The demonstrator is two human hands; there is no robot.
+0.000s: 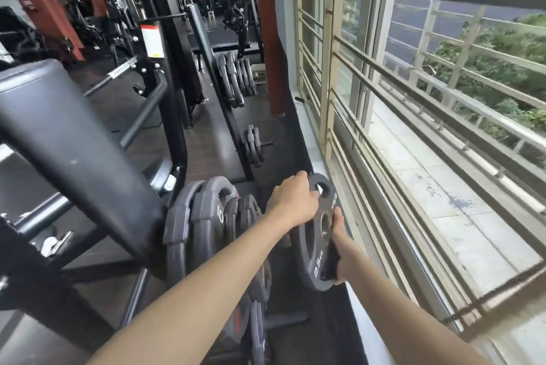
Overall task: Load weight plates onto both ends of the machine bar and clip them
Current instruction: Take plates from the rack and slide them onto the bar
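From the head camera, you hold one weight plate (317, 234), the one marked 2.5 kg, with both hands. It is in the air at the right end of the plates stored on the rack (204, 226), between those plates and the window grille (413, 128). Your left hand (292, 199) grasps the upper rim, with the fingers curled over the edge and a fingertip near the grip hole. Your right hand (339, 249) grasps the lower part of the plate; the thumb lies on the face close to the centre hole, and the other fingers are hidden behind the rim.

I think two things could go wrong. The plate is held only at the edges, so if one hand loosens while you turn, it may rotate and slip down toward your feet or onto the stored plates. Also, the window grille is just beside the plate, so a wide swing to the right could strike the rim against the bars.

The plate stands almost on its edge. Its flat face looks to the right and a little up, toward the window, so the axis through the centre hole points to the side. The disc appears long from the far top to the near bottom. You will probably need to turn it until the hole lines up with the machine bar, whose end I cannot identify here.
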